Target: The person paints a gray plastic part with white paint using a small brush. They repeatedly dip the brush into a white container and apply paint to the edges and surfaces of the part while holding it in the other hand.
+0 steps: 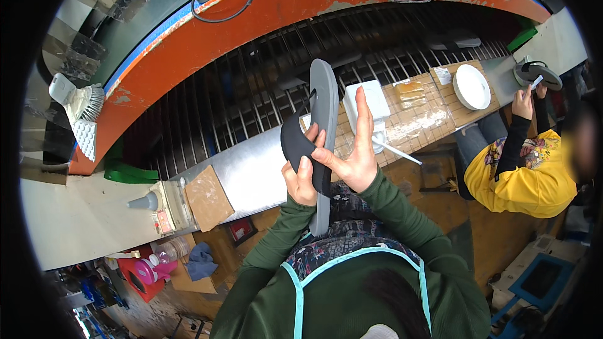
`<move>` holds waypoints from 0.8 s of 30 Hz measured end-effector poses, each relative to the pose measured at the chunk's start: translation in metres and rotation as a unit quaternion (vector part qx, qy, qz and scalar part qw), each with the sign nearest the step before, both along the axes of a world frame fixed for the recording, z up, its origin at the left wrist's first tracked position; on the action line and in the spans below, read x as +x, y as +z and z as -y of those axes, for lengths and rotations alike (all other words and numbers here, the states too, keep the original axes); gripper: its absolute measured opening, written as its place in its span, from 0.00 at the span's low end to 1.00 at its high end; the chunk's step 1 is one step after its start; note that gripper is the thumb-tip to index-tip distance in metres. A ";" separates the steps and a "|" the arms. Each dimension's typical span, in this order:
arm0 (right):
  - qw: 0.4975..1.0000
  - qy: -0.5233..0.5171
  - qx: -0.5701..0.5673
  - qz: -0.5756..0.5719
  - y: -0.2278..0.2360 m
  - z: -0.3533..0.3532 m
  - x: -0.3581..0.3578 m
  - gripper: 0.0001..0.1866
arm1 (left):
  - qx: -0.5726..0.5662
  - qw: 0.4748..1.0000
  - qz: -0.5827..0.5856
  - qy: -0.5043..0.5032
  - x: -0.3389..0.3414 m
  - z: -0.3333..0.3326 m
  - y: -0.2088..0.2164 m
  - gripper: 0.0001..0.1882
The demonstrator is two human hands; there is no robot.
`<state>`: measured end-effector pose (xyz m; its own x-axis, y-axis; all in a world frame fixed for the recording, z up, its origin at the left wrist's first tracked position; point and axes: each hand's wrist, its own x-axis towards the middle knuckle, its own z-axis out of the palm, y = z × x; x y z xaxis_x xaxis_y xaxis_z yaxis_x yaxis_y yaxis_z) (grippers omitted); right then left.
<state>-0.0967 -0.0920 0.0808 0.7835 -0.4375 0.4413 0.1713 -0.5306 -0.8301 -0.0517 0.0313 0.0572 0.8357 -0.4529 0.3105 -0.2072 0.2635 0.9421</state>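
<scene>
A grey-soled sandal (324, 97) with a wide black strap (293, 141) stands on edge before me, toe end pointing away. My left hand (301, 185) grips it from the left, some fingers passing under the strap. On the other side is my right hand (357, 166), its thumb touching the sandal near the strap and its other fingers stretched out. Just beyond that hand, a white container (370, 102) rests on the work surface. A thin white handle (398, 152) sticks out beside it toward me.
A barred conveyor (220, 97) carrying dark sandals runs under an orange arched edge (264, 31). Brown cardboard (209, 198) lies at left; a white bowl (471, 86) stands at right. Further right, a person in yellow (524, 179) holds another sandal (545, 77).
</scene>
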 end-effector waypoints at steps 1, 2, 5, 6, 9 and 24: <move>1.000 0.000 0.010 0.004 -0.001 -0.001 0.002 0.64 | -0.026 0.999 -0.026 -0.013 -0.001 -0.001 -0.001 0.28; 1.000 0.000 0.024 0.010 -0.002 -0.001 0.003 0.64 | -0.034 0.999 -0.033 -0.019 -0.001 -0.001 -0.002 0.29; 1.000 -0.005 0.016 0.011 -0.003 -0.001 0.005 0.63 | -0.032 0.998 -0.060 -0.017 -0.002 -0.003 -0.005 0.30; 1.000 -0.007 0.025 0.017 -0.002 -0.001 0.006 0.63 | -0.029 0.997 -0.062 -0.021 -0.002 -0.005 -0.005 0.30; 0.999 -0.015 0.039 0.028 0.000 0.003 0.010 0.63 | -0.022 0.996 -0.084 -0.026 -0.003 -0.007 -0.006 0.32; 0.994 -0.040 0.054 0.089 0.020 0.028 0.028 0.56 | -0.071 0.979 -0.180 -0.061 0.004 -0.017 -0.032 0.39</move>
<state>-0.0683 -0.1203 0.1009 0.6580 -0.5478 0.5167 0.2807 -0.4583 -0.8433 -0.0480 0.0487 0.0256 0.8452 -0.5296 0.0727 0.1722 0.3985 0.9009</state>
